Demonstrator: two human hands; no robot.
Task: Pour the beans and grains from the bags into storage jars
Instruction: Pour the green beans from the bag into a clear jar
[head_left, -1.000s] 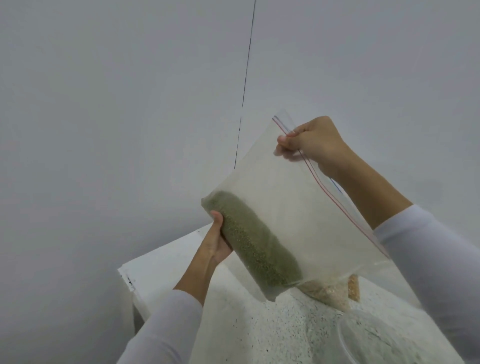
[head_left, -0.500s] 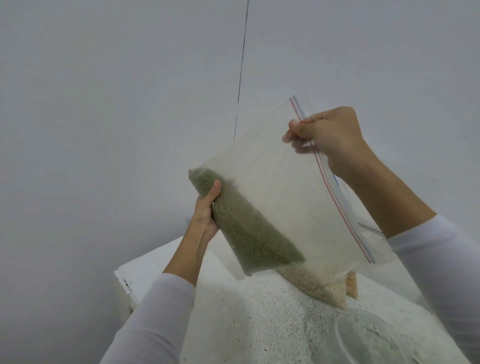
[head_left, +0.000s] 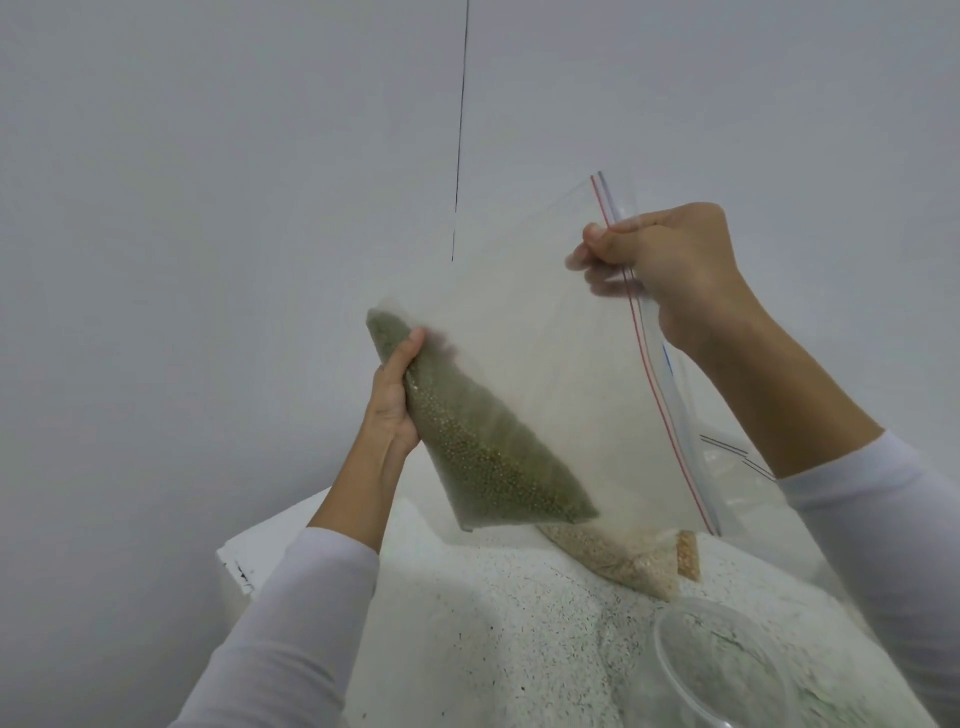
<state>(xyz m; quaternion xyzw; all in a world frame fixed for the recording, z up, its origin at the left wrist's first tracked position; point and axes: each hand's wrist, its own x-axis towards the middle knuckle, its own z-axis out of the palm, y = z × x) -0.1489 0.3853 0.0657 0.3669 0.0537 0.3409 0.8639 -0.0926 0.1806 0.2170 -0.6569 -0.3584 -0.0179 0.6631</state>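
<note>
- The left hand (head_left: 392, 410) is gripping the bean-filled bottom of a clear zip bag (head_left: 545, 338) that is tilting above the speckled counter (head_left: 493, 623).
- The right hand (head_left: 670, 260) is pinching its zip edge.
- Green beans (head_left: 478, 441) are sitting in the low corner.
- A clear jar (head_left: 727, 670), cut off, is standing below.

- A clear zip bag (head_left: 545, 332) with a red-and-blue seal strip was held tilted in the air, its green beans (head_left: 478, 441) heaped along its lower left edge.
- Below the zip bag, a bag of pale grains (head_left: 613, 558) lay flat.
- A clear jar (head_left: 727, 670) stood below the zip bag, mouth open.
</note>
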